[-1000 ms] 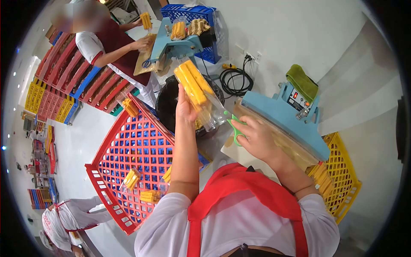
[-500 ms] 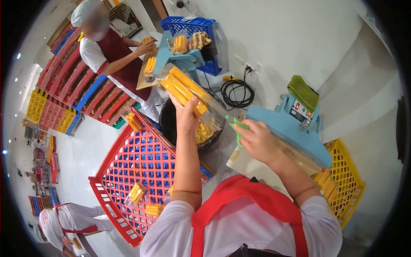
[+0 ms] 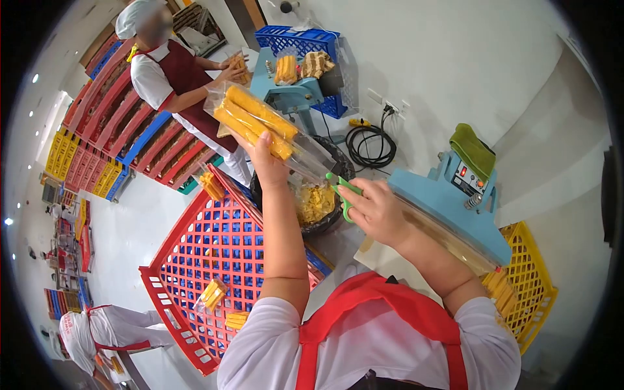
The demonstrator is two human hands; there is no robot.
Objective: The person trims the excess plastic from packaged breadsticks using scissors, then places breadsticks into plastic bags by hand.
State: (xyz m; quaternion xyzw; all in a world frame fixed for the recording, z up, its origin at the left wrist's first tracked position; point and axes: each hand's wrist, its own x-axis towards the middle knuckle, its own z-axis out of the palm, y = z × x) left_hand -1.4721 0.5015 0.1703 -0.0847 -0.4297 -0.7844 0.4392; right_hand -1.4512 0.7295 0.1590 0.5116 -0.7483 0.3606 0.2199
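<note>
In the head view, my left hand (image 3: 268,162) grips a clear plastic bag of long yellow sticks (image 3: 255,122), tilted and held up in front of me. The loose end of the plastic reaches toward my right hand (image 3: 380,214). That hand is closed around green-handled scissors (image 3: 347,196), whose tip meets the bag's loose end; the blades are hard to make out. Beneath the bag stands a bin with a black liner (image 3: 338,156), holding yellow scraps (image 3: 316,205).
A red crate (image 3: 156,260) with several bagged stick packs is at left. To the right are a light-blue sealing machine (image 3: 448,208) and a yellow crate (image 3: 536,260). A co-worker (image 3: 175,71) handles a pack by another blue machine (image 3: 292,97). Black cable (image 3: 370,146) lies coiled by the wall.
The bag in my left hand has moved up and to the left. My right hand with the scissors has shifted slightly left, and the view has shifted a little.
</note>
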